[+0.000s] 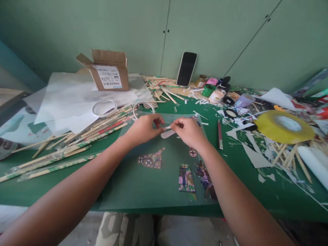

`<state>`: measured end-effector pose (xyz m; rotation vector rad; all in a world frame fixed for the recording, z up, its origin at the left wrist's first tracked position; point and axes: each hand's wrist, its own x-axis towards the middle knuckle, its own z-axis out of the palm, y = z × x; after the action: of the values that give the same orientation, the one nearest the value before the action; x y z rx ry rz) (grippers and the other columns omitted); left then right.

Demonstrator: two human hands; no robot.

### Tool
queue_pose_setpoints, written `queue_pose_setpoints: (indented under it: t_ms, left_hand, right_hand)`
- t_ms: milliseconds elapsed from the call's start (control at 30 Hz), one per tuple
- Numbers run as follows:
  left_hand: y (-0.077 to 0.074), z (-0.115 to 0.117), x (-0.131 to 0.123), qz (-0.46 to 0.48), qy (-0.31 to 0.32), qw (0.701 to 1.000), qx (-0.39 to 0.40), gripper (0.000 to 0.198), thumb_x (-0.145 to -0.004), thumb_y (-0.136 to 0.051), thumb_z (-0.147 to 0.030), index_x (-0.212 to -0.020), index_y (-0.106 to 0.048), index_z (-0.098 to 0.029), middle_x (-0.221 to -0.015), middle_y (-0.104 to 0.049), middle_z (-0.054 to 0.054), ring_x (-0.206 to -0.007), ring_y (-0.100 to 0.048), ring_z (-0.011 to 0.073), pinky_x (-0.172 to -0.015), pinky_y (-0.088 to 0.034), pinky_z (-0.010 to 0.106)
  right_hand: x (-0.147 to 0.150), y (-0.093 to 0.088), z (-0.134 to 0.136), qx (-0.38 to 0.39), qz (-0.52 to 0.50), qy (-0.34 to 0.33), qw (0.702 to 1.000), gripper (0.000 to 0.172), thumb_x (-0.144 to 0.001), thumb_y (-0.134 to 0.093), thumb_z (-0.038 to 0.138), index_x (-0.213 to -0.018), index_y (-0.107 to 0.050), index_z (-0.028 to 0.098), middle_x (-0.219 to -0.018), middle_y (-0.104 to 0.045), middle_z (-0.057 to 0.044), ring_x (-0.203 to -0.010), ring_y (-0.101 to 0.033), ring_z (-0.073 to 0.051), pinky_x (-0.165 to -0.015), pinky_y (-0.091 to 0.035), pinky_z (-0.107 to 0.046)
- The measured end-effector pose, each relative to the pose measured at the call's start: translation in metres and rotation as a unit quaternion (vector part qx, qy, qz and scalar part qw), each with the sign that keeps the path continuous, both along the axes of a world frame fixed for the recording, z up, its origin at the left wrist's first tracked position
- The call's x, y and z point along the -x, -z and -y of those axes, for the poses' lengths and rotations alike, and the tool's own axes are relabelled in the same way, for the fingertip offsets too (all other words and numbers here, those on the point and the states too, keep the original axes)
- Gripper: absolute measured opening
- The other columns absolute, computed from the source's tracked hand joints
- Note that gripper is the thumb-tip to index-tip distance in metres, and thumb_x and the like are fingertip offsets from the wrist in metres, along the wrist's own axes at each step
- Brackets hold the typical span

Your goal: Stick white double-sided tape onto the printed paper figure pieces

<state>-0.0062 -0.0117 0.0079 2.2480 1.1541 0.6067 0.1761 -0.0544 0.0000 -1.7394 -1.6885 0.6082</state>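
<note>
My left hand (145, 128) and my right hand (189, 131) meet over the middle of a green table (123, 184). Both pinch a small pale paper strip (167, 132) between their fingertips, the strip hanging between them just above the table. Below the hands lie patterned paper cut-outs: one (151, 160) on the left, another (186, 178) nearer me, and a darker one (203, 177) beside my right forearm. A clear tape ring (143, 108) lies just beyond my left hand.
Bamboo sticks (77, 140) fan out on the left beside white paper sheets (71, 99) and a cardboard box (109, 71). A phone (187, 68) leans on the wall by paint jars (210, 90). A yellow tape roll (284, 126), a red knife (219, 133) and paper scraps lie right.
</note>
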Motion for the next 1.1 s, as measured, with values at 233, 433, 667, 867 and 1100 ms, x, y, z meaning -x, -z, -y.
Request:
queue_pose_setpoints:
  t_ms: [233, 433, 667, 867, 1100]
  left_hand:
    - [-0.001, 0.003, 0.000, -0.116, 0.022, 0.993, 0.001, 0.013, -0.071, -0.066, -0.027, -0.083, -0.068, -0.021, -0.074, -0.068, -0.002, -0.066, -0.057, 0.0134, -0.060, -0.035, 0.025]
    - [-0.001, 0.002, -0.001, -0.118, 0.023, 0.993, 0.006, 0.013, -0.071, -0.066, -0.027, -0.082, -0.068, -0.022, -0.074, -0.068, -0.002, -0.066, -0.058, 0.0136, -0.059, -0.036, 0.025]
    - [-0.002, 0.003, -0.001, -0.125, 0.022, 0.992, -0.006, 0.015, -0.072, -0.065, -0.027, -0.085, -0.069, -0.023, -0.077, -0.070, -0.002, -0.068, -0.060, 0.0144, -0.059, -0.036, 0.024]
    - [-0.004, 0.005, -0.001, -0.141, 0.026, 0.990, -0.016, 0.017, -0.075, -0.065, -0.029, -0.089, -0.073, -0.026, -0.081, -0.071, -0.002, -0.071, -0.062, 0.0155, -0.062, -0.039, 0.025]
    - [-0.007, 0.006, -0.001, -0.193, 0.046, 0.979, -0.048, 0.023, -0.082, -0.059, -0.033, -0.096, -0.077, -0.032, -0.089, -0.074, 0.000, -0.082, -0.065, 0.0190, -0.071, -0.046, 0.028]
  right_hand:
    - [0.002, 0.006, -0.001, 0.039, 0.059, -0.009, 0.997, 0.019, -0.082, -0.058, 0.025, -0.064, -0.063, 0.021, -0.066, -0.062, -0.002, -0.064, -0.055, -0.017, -0.064, -0.040, -0.032]
    - [-0.002, 0.016, -0.006, -0.016, 0.055, -0.030, 0.998, 0.023, -0.079, -0.059, 0.019, -0.057, -0.060, 0.022, -0.073, -0.059, -0.004, -0.085, -0.059, -0.021, -0.081, -0.046, -0.037]
    - [0.003, 0.016, -0.003, -0.025, 0.078, -0.004, 0.997, 0.019, -0.078, -0.060, 0.017, -0.059, -0.061, 0.021, -0.077, -0.058, -0.005, -0.083, -0.060, -0.021, -0.080, -0.048, -0.036]
    - [0.003, 0.015, -0.003, -0.025, 0.105, -0.009, 0.994, 0.020, -0.079, -0.059, 0.017, -0.060, -0.062, 0.021, -0.076, -0.059, -0.006, -0.088, -0.061, -0.022, -0.084, -0.048, -0.036]
    - [0.009, 0.014, 0.001, -0.012, 0.141, 0.017, 0.990, 0.014, -0.078, -0.064, 0.025, -0.065, -0.062, 0.021, -0.085, -0.063, -0.010, -0.092, -0.063, -0.025, -0.084, -0.049, -0.040]
